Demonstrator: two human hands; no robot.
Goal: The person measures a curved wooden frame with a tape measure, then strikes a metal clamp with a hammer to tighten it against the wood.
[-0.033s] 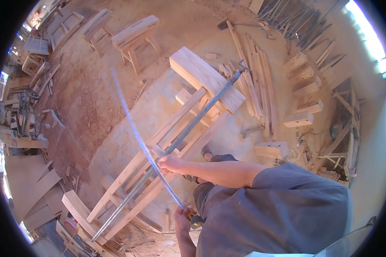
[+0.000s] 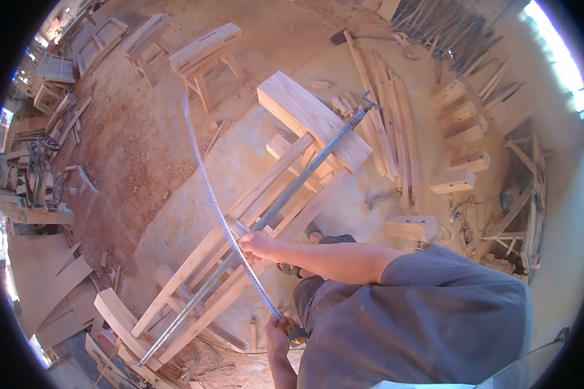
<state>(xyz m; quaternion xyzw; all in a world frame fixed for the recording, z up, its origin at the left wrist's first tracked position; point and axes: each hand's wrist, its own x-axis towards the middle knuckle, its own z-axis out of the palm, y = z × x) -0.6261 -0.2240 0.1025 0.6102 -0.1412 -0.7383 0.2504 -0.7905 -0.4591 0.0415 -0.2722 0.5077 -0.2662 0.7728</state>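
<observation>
My left hand (image 2: 277,336) is closed around a tape measure (image 2: 296,334), whose dark and yellow case is partly hidden by the hand and my shirt. From it a long pale blade (image 2: 209,189) arches up and away to the far left, its free end in the air. Further along, my right hand (image 2: 257,247) is closed with its fingertips at the blade; the exact grip is partly hidden. Beneath that hand runs a long metal bar clamp (image 2: 280,198), lying diagonally along a wooden frame (image 2: 204,253). A thick timber block (image 2: 311,117) caps the frame's far end.
Two wooden sawhorse-like benches (image 2: 207,48) stand at the far left. Long wood strips (image 2: 396,123) lie beyond the frame on the right. Several timber blocks (image 2: 453,181) line the right side. Sheet boards (image 2: 42,275) lean at the left. Cords and scraps litter the floor.
The blade's free end has swung slightly to the right, and the blade bows more. Both hands have barely moved; the frame and clamp stay in place.
</observation>
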